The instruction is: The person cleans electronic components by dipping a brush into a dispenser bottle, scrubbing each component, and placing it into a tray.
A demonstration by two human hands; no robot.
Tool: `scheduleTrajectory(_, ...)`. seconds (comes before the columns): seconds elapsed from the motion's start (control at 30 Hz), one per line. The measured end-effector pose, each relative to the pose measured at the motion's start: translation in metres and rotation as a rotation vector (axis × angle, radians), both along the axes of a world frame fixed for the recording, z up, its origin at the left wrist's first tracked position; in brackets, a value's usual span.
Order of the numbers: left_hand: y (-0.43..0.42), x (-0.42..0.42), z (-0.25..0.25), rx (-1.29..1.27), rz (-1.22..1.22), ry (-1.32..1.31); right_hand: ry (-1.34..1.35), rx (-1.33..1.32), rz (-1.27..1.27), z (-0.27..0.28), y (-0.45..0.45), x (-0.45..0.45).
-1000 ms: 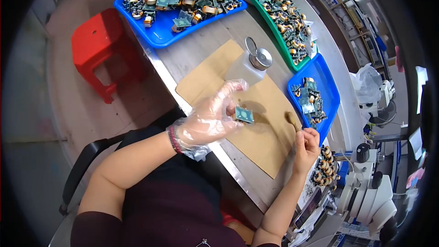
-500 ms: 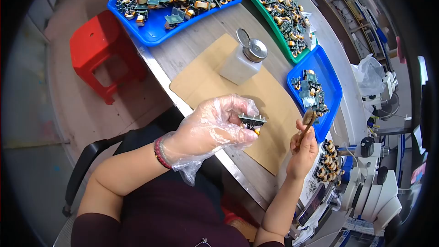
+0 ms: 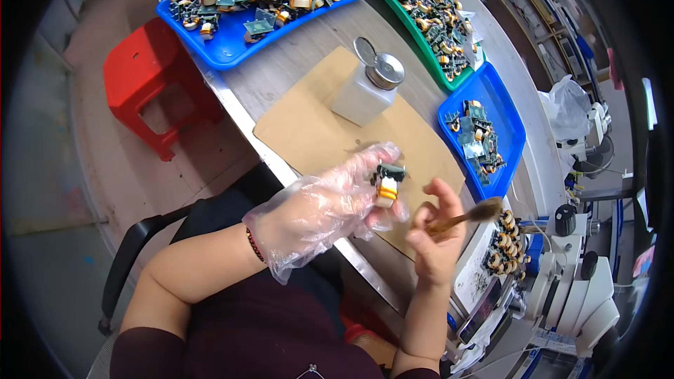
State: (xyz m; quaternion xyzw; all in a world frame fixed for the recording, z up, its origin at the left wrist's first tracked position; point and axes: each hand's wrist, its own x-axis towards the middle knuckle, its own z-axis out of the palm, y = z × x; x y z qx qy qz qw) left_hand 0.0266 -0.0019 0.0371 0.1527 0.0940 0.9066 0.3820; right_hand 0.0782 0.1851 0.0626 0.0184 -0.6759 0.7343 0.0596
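My left hand (image 3: 330, 200), in a clear plastic glove, grips a small circuit board (image 3: 387, 184) whose white and yellow-orange coil faces me. The board is held above the cardboard sheet (image 3: 302, 123). Bare and ungloved, my right hand (image 3: 439, 242) pinches the wooden handle of a brush (image 3: 463, 218), its brown bristles pointing right, away from the board. Beyond the hands, a white dispenser bottle (image 3: 363, 96) with a metal top and raised lid stands on the cardboard.
A blue tray (image 3: 226, 56) and a green tray (image 3: 460, 83) hold heaps of similar boards. Several more lie in a smaller blue tray (image 3: 507, 109). Coil parts (image 3: 504, 245) and a microscope (image 3: 579, 274) are at right. A red stool (image 3: 144, 74) stands left.
My left hand has turned the board so its coil faces me. My right hand has moved left and nearer the board, and the brush has swung from upright to pointing right.
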Motion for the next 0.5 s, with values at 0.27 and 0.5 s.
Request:
scheduleTrajectory(0.27,0.012,0.01,0.004,-0.064,-0.068,0.078,0.212,0.108,0.117,-0.003,-0.021,0.004)
scheduleTrajectory(0.5,0.007,0.016,0.014,-0.213,0.043,-0.006,0.186,0.14,0.021,-0.008,-0.014,0.008)
